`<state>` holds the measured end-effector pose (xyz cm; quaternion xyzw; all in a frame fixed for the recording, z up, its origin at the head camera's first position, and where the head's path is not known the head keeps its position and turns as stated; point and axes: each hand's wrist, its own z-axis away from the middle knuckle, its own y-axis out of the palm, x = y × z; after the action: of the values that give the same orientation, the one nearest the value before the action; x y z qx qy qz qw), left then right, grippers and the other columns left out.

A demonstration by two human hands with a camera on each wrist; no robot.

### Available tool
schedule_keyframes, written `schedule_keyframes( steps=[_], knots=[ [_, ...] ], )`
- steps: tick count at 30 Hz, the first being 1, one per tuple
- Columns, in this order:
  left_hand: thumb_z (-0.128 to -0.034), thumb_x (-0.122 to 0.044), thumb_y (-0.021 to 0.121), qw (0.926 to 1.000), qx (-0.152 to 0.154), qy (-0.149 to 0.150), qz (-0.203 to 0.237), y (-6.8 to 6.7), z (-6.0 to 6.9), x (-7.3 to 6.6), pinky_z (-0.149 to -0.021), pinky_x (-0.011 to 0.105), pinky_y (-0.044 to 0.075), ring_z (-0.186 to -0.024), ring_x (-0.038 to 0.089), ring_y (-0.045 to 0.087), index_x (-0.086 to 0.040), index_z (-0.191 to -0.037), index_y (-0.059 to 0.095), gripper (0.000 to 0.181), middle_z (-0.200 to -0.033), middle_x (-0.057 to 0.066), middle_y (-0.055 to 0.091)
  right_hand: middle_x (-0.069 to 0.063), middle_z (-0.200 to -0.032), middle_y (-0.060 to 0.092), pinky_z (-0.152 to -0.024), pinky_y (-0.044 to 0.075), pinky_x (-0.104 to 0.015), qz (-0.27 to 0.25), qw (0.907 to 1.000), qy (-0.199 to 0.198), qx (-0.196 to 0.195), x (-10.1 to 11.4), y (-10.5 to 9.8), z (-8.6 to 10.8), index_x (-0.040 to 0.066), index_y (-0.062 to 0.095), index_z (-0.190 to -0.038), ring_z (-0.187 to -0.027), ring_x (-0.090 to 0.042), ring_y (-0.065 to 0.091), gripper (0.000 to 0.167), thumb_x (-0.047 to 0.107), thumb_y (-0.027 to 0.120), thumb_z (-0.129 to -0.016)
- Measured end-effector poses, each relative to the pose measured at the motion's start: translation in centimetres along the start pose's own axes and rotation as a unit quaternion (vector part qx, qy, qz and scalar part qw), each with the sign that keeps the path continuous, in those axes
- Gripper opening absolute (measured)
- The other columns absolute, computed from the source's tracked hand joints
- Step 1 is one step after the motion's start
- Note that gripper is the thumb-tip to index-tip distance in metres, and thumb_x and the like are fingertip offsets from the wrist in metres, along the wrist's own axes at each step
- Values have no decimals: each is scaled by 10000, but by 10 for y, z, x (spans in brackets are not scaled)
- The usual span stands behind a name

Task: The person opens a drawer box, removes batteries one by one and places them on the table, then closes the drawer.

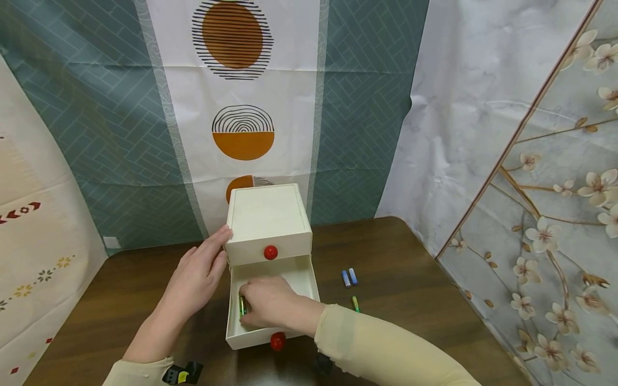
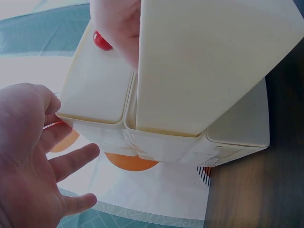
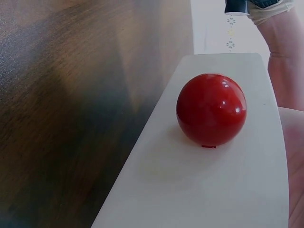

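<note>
A small cream drawer cabinet has its lower drawer pulled out. Inside that drawer, at its left side, my right hand pinches a green battery between thumb and fingers. My left hand touches the cabinet's upper left side with fairly straight fingers. In the left wrist view the left hand has spread fingers, some touching the cabinet's edge. A red knob on the drawer front fills the middle of the right wrist view, where the battery is out of sight.
On the brown table, right of the cabinet, lie two blue batteries, one beside the other. Another green battery lies nearer, close to the right sleeve. A patterned cloth hangs behind the cabinet.
</note>
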<state>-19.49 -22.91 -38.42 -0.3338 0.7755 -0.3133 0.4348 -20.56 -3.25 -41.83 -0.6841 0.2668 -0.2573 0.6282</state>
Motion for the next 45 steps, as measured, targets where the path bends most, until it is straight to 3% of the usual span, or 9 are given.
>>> schedule_keyframes(
  steps=[11,27,45],
  knots=[
    [-1176,-163,492,10000,-49,43,-25,1,1,2,-1230,768,262,-1515,429,506,-85,-1644,519,475,-1747,93,424,145,-807,553,-596,422,-248,-409,9991,57,-96,-7,-9,10,226,752,-1040,-728,-36,520,281,426,894,-903],
    [-1170,-153,509,10000,-21,10,-7,2,0,2,-1232,770,261,-1517,433,504,-96,-1650,514,484,-1751,90,416,159,-978,701,-666,483,-213,-589,9981,21,-172,-17,-19,27,223,792,-1211,-806,0,618,370,431,894,-922],
    [-1170,-153,502,10000,2,-23,19,2,0,1,-1238,765,252,-1536,431,478,-101,-1664,495,497,-1762,81,399,169,-944,674,-622,435,-162,-1007,9943,-28,-356,-35,-34,49,208,773,-1200,-747,52,553,346,382,895,-928]
  ],
)
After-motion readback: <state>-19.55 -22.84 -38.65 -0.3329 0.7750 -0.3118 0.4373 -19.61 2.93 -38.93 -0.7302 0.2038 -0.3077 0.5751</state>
